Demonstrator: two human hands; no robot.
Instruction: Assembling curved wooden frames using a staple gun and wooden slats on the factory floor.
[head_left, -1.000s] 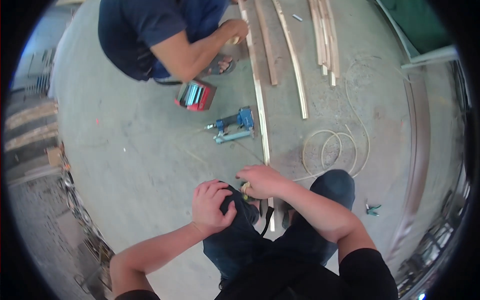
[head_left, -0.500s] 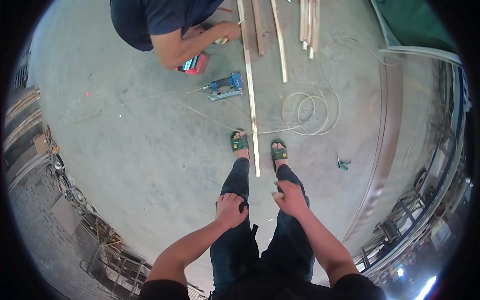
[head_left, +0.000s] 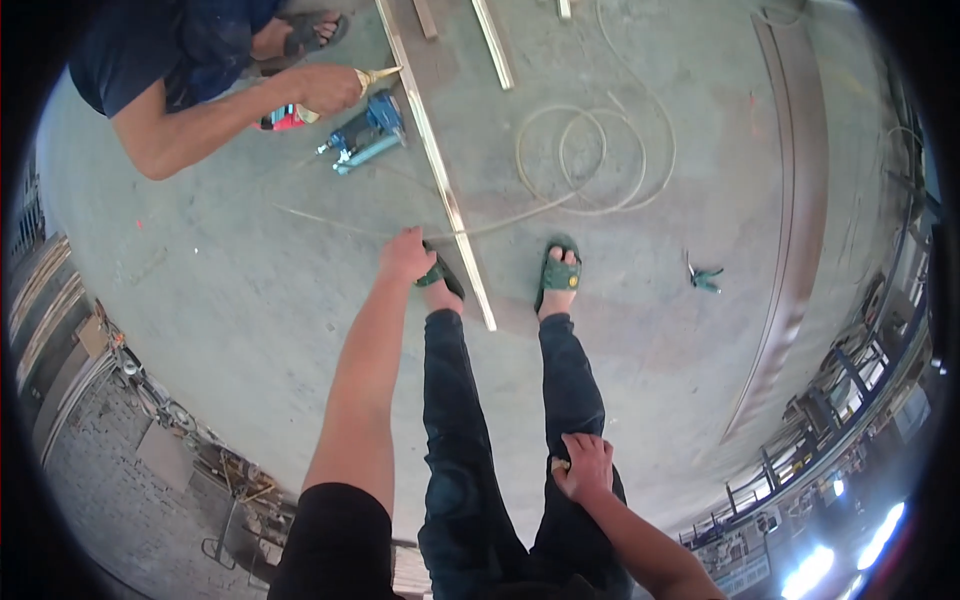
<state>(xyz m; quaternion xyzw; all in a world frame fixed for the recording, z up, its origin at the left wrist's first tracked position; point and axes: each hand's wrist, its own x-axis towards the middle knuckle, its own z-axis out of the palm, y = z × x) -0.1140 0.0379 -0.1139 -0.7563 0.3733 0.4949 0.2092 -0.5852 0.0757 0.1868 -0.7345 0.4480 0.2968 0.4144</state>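
My left hand [head_left: 408, 256] reaches down beside my left sandal [head_left: 436, 272], close to a thin pale hose [head_left: 480, 231] on the floor. Its fingertips are hidden, so I cannot see whether it grips the hose. Over my right thigh lies my right hand [head_left: 588, 466], its fingers spread across the trousers, with a pale yellowish spot at the thumb. A long wooden strip [head_left: 445, 190] runs between my feet. At its far part, another person's hand [head_left: 330, 90] holds a yellowish nozzle-tipped bottle [head_left: 375, 77] against the strip.
A blue nail gun [head_left: 368, 132] lies left of the strip, near a red box [head_left: 288, 118]. Hose coils spread to the right, with green-handled pliers [head_left: 705, 280] farther right. Other wooden strips [head_left: 492, 45] lie at the back. A long brown panel [head_left: 792, 190] borders the right side.
My left hand has left my knee and gone down and forward beside my left foot. My right hand stays on the leg. The other person's arm has come nearer, and the view has shifted.
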